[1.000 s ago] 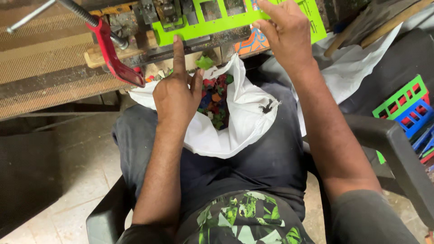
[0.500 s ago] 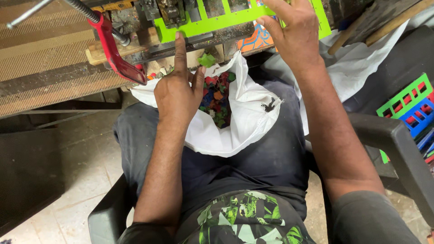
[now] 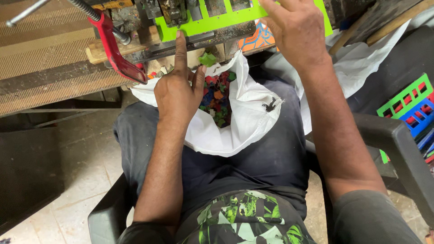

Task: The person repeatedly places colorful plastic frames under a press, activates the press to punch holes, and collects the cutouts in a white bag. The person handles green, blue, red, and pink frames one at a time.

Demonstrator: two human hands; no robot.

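Observation:
A bright green plastic frame with square cut-outs [image 3: 212, 20] lies across a small metal press at the bench edge. My right hand [image 3: 296, 29] rests flat on the frame's right end. My left hand [image 3: 178, 90] hovers over my lap with its index finger stretched up to the frame's lower edge, the other fingers curled. Under that hand a white sack [image 3: 244, 122] lies open on my thighs, filled with several small coloured plastic scraps [image 3: 219, 97]. One green scrap [image 3: 208, 58] sits at the sack's upper lip.
A red screw clamp [image 3: 115, 49] grips the wooden bench edge [image 3: 45, 77] at the left. More white sacking [image 3: 361, 63] is draped at the right. Stacked green, blue and red plastic frames [image 3: 411, 106] stand beyond the black chair arm [image 3: 398, 144]. Tiled floor lies lower left.
Both hands keep their places. The view has shifted slightly, and my left index finger still points up at the green frame's edge.

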